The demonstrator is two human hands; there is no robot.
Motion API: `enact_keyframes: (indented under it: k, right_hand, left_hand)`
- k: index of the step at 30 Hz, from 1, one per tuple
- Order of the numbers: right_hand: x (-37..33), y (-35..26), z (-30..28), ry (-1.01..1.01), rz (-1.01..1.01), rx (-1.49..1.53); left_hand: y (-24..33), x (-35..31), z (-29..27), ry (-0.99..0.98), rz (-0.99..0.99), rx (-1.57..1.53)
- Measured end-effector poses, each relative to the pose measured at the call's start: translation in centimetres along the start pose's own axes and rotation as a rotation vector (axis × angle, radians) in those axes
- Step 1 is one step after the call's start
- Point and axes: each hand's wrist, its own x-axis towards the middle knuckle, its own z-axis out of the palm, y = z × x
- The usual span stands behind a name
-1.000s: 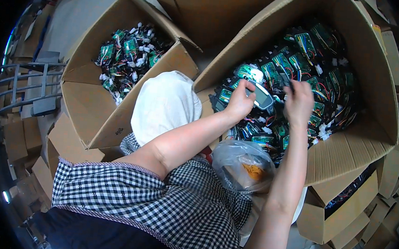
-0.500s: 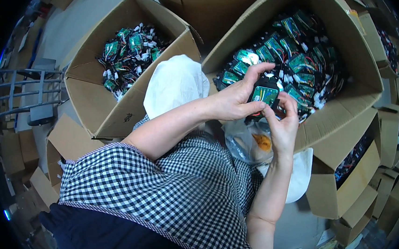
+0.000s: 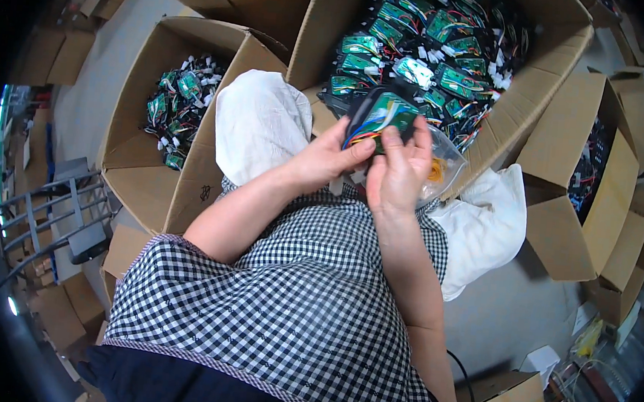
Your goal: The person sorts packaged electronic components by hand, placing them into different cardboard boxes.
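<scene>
Your hands are close together, both clamped on one black-cased circuit-board module, held just beyond your lap near the close edge of the large cardboard box [image 3: 522, 107]. Your left hand [image 3: 324, 158] grips the module [image 3: 390, 118] by its left and lower edge, thumb near the coloured wires; your right hand [image 3: 403, 166] pinches its right side, thumb at the lower edge. Holding it by the edges leaves most of the green board uncovered, and the tilt seems to turn that face toward you. The large box, full of similar modules, stands right ahead, probably for short reaches; the smaller cardboard box [image 3: 138, 186] sits to your left, holding more boards and white connectors. White cloths [image 3: 256, 120] cover your knees, perhaps to protect your clothes.
</scene>
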Motion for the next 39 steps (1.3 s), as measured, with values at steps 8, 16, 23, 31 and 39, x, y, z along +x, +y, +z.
enact_keyframes:
  k: [8, 16, 23, 31, 39]
  right_hand:
    - [3.7, -4.2, -8.8, -0.116, -0.590, -1.814]
    - [4.9, -3.8, -14.1, -0.076, -0.479, -1.838]
    - [1.8, -4.4, -9.2, -0.066, -0.104, -1.151]
    - [0.1, -5.8, -7.2, -0.112, 0.432, -0.202]
    - [-0.3, -7.9, -7.2, -0.528, 0.984, -0.381]
  left_hand:
    - [-0.5, -0.2, -2.5, 0.061, 0.063, 0.106]
    - [-0.9, -0.9, -2.0, -0.046, -0.120, -0.096]
    - [-2.1, 0.0, -0.4, -0.161, -0.302, -0.371]
    - [-1.3, -0.8, -0.2, -0.294, -0.418, -0.620]
    - [0.9, -0.1, -0.8, -0.407, -0.120, -0.814]
